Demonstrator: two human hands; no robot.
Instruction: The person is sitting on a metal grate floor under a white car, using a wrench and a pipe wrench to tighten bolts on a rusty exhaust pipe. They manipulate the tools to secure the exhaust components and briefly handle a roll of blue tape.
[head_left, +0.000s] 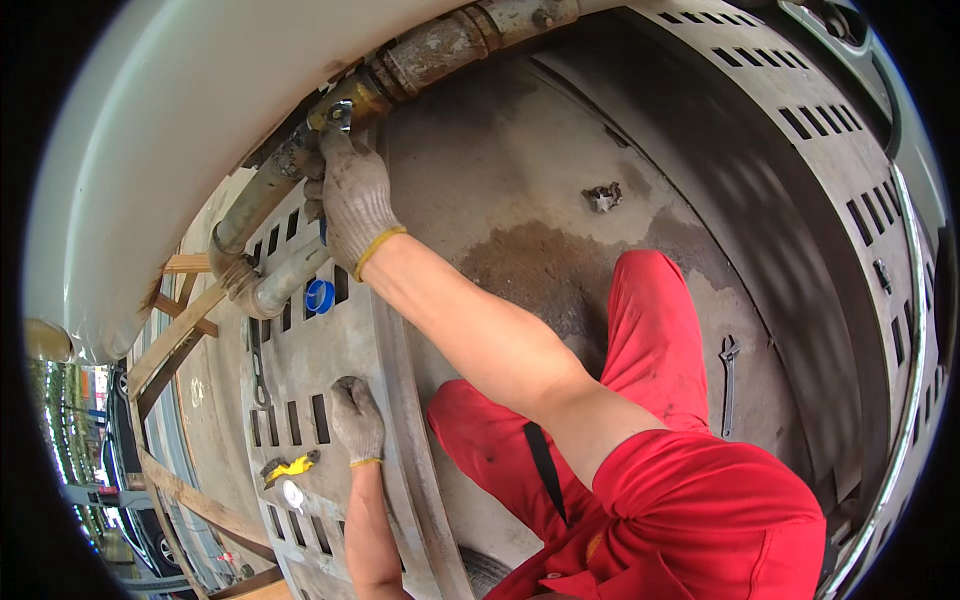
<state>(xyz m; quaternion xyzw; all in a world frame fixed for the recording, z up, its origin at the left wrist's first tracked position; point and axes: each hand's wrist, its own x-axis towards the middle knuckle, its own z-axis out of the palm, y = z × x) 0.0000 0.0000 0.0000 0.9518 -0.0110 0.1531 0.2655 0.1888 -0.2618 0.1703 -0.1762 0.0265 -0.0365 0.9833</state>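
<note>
As I work with my knees bent, a pale vehicle body (pixel 150 160) curves above and to the left of my right hand (pixel 354 200). Bare floor (pixel 470 170) spreads to the right of my hands, with a dark stain (pixel 540 270) near my right forearm. One slotted metal ramp (pixel 350 352) lies under my left hand (pixel 358 420); a second slotted ramp (pixel 830 165) is well off to the right of both. My red trousers (pixel 655 330) fill the space to the right of my left hand. Along the vehicle's edge runs a rusty pipe (pixel 430 62), and my right hand is up against it. A wooden frame (pixel 178 338) stands left of both hands.

I wear pale gloves with yellow cuffs. My right fingers are wrapped around a tool (pixel 323 232), mostly hidden, with blue showing below the fist. My left hand rests with fingers curled under; I cannot tell whether it holds anything.

A silver wrench (pixel 729 385) lies well to the right, and a dark wrench (pixel 258 370) left of my left hand. Near that left wrist sits a yellow-and-black bundle (pixel 290 467). A crumpled scrap (pixel 604 197) lies right of my right hand. Between my hands is a blue ring (pixel 322 298); a white disc (pixel 293 494) lies by the bundle. Shiny metal (pixel 341 113) shows at my right thumb.
</note>
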